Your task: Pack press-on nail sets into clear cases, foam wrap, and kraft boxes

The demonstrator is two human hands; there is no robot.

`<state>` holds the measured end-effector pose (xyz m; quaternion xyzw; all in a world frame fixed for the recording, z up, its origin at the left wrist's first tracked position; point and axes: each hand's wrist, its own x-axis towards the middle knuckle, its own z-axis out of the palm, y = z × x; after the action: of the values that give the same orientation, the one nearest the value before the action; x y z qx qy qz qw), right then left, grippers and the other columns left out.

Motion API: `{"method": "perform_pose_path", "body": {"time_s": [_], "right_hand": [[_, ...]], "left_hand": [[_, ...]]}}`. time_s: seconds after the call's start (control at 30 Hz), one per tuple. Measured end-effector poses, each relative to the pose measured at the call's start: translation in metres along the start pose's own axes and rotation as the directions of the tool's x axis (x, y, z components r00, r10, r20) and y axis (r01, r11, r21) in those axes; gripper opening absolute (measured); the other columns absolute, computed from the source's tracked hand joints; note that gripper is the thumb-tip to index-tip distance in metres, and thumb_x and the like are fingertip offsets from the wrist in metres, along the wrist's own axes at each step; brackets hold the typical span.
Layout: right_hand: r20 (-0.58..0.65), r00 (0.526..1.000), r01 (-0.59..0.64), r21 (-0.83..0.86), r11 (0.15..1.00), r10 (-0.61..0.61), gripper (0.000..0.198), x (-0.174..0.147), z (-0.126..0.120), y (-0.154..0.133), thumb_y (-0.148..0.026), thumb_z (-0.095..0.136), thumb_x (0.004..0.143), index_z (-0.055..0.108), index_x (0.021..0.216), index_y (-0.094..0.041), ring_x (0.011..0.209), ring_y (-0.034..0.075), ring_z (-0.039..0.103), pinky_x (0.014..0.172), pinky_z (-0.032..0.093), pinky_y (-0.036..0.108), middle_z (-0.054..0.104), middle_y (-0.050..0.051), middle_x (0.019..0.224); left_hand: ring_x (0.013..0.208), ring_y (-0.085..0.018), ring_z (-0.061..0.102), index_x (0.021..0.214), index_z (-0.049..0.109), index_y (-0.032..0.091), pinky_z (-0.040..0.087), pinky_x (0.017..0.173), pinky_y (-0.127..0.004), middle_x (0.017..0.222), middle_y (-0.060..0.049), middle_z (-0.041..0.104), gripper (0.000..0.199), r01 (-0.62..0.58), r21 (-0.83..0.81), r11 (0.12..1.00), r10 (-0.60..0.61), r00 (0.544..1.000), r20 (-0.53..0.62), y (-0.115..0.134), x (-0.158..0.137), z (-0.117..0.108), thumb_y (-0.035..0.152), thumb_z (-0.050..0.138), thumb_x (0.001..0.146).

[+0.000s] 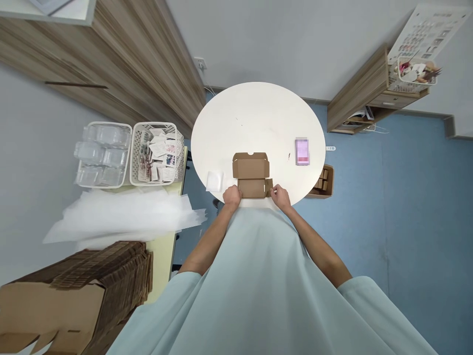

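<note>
Cardboard box (252,189), partly folded, sat near the person's edge of the white table (258,108), its lid panel (251,165) open on the far side. Its place directly before the body presumably kept both ends within comfortable reach. At the box's left end the left hand (232,196) rested, fingers curled inward, seemingly to steady it; I could not tell whether they pinched the board or merely pressed it. At its right end the right hand (281,197) had thumb and fingertips nearly together on the outstretched side flap (269,187), probably to control that flap while the other hand braced the box.

Just left of the box lay a white packet (215,181); well to its right was a phone-like device (302,152), perhaps set aside to leave working room. Farther right of the box, below table height, an open carton (331,182) held small brown pieces. Far left of the box stood two white baskets (131,148), white sheets (125,212) and stacked flat cardboard (121,266), apparently grouped by kind.
</note>
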<state>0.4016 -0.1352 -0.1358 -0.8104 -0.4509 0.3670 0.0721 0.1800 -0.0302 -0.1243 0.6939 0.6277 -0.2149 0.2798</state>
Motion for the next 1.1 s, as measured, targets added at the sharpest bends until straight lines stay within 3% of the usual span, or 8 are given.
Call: {"method": "perform_pose_path", "body": {"time_s": [0.17, 0.27, 0.33, 0.5, 0.67, 1.0, 1.1], "right_hand": [[0.041, 0.996, 0.08, 0.059, 0.995, -0.082, 0.024, -0.001, 0.0, -0.025, -0.039, 0.053, 0.112, 0.066, 0.109, -0.021, 0.098, 0.022, 0.076, 0.083, 0.05, 0.028, 0.081, 0.008, 0.104], [0.023, 1.0, 0.018, 0.055, 0.998, -0.019, 0.026, 0.008, 0.002, -0.032, -0.04, 0.054, 0.111, 0.068, 0.117, -0.019, 0.105, 0.024, 0.076, 0.088, 0.052, 0.029, 0.081, 0.011, 0.112], [0.028, 0.999, -0.043, 0.027, 0.999, 0.042, 0.023, 0.015, 0.003, -0.034, -0.035, 0.059, 0.108, 0.07, 0.119, -0.018, 0.108, 0.025, 0.075, 0.088, 0.053, 0.03, 0.081, 0.011, 0.112], [0.077, 0.994, -0.072, -0.128, 0.989, 0.082, 0.023, 0.023, 0.006, -0.038, -0.026, 0.056, 0.105, 0.077, 0.1, -0.018, 0.101, 0.028, 0.075, 0.082, 0.052, 0.032, 0.081, 0.013, 0.102], [0.064, 0.993, -0.081, -0.259, 0.962, 0.1, 0.024, 0.024, 0.005, -0.048, -0.018, 0.055, 0.103, 0.078, 0.107, -0.013, 0.102, 0.031, 0.076, 0.081, 0.052, 0.033, 0.079, 0.021, 0.109], [0.047, 0.994, -0.085, -0.291, 0.953, 0.103, 0.023, 0.034, -0.001, -0.051, -0.019, 0.056, 0.103, 0.077, 0.11, -0.013, 0.102, 0.033, 0.076, 0.082, 0.052, 0.035, 0.079, 0.021, 0.108], [0.066, 0.99, -0.098, -0.281, 0.955, 0.121, 0.022, 0.035, -0.002, -0.051, -0.025, 0.058, 0.104, 0.076, 0.11, -0.014, 0.104, 0.033, 0.075, 0.081, 0.052, 0.035, 0.079, 0.022, 0.109]], "left_hand": [[0.113, -0.033, 0.073, 0.117, 0.073, 0.013, 0.055, 0.087, -0.038, 0.119, -0.021, 0.076, 0.029, 0.004, -0.011, 1.0, -0.004, 1.0, -0.018, 0.001, -0.001, 0.003, 0.019, 0.05, 0.101], [0.113, -0.033, 0.073, 0.117, 0.073, 0.013, 0.055, 0.086, -0.037, 0.12, -0.021, 0.076, 0.029, 0.011, -0.006, 1.0, -0.011, 1.0, -0.009, 0.002, -0.001, 0.003, 0.02, 0.05, 0.101], [0.113, -0.033, 0.073, 0.117, 0.072, 0.013, 0.055, 0.086, -0.037, 0.12, -0.021, 0.076, 0.028, 0.008, -0.007, 1.0, -0.008, 1.0, -0.002, 0.002, -0.001, 0.002, 0.021, 0.049, 0.102], [0.111, -0.033, 0.073, 0.117, 0.072, 0.013, 0.055, 0.086, -0.038, 0.119, -0.02, 0.076, 0.029, -0.005, -0.019, 1.0, 0.005, 1.0, 0.0, 0.001, -0.003, 0.001, 0.022, 0.048, 0.102], [0.112, -0.034, 0.073, 0.116, 0.073, 0.013, 0.055, 0.086, -0.038, 0.119, -0.021, 0.076, 0.03, -0.002, -0.007, 1.0, 0.002, 1.0, 0.003, 0.002, -0.005, 0.003, 0.023, 0.048, 0.103], [0.114, -0.035, 0.074, 0.114, 0.074, 0.015, 0.054, 0.088, -0.04, 0.117, -0.021, 0.077, 0.025, 0.004, -0.047, 0.999, -0.004, 1.0, -0.009, 0.003, 0.007, 0.01, 0.025, 0.054, 0.102], [0.116, -0.036, 0.073, 0.113, 0.073, 0.016, 0.054, 0.089, -0.04, 0.118, -0.02, 0.077, 0.026, -0.002, -0.093, 0.996, 0.003, 1.0, 0.017, -0.001, 0.008, 0.009, 0.033, 0.056, 0.103]]}}
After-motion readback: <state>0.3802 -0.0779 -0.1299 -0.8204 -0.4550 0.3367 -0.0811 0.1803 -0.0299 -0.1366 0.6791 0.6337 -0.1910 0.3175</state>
